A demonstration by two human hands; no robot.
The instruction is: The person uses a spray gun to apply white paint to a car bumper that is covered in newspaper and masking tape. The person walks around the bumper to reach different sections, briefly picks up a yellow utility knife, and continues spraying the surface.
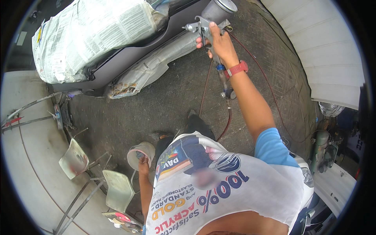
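Observation:
My right hand [224, 45] grips a silver spray gun [205, 33] with a metal paint cup [217, 11] on top. The gun is held out at the far side, beside a grey car bumper [156, 41] partly covered with newspaper [98, 33]. Below the handle, a blue-ringed fitting leads to a dark red air hose [228, 121]. Low at the left, my left hand [144, 165] has its fingers closed over the near rim of a small whitish bucket [148, 148]. Something dark shows at those fingers, too small to name.
Chairs with pale seats [118, 190] and metal legs stand at the left. More newspaper-wrapped material [147, 74] lies along the bumper's near side. A thin red hose [270, 80] crosses the dark patterned floor [156, 105]. A green tank [322, 147] and white car parts are at the right.

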